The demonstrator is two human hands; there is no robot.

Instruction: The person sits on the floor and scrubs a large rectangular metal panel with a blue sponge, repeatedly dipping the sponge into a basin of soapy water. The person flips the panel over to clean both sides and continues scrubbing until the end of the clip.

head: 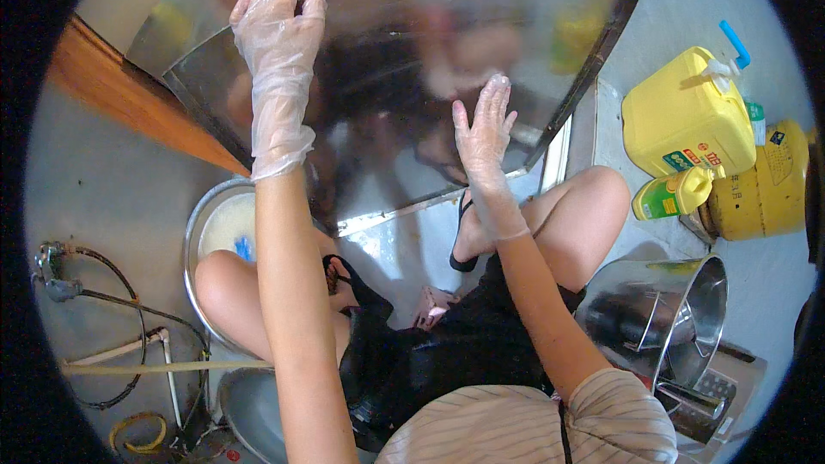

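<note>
A wet stainless steel panel [387, 32], shiny and curved by the lens, stands before me with its lower edge close to the floor. My left hand [277, 19], in a clear plastic glove, has its fingers curled over the panel's top edge. My right hand [486, 122], gloved the same way, is spread with fingers apart at the lower right of the panel's face; whether the fingertips touch the metal cannot be told. Nothing shows in that hand.
To my left lie a metal basin [216, 219] of cloudy liquid with something blue in it, a grey tub [251, 406] and wall hoses [109, 258]. At right are a yellow jug [686, 116], a detergent bottle [673, 193], a yellow gas cylinder [764, 193] and a tilted steel pot [644, 309].
</note>
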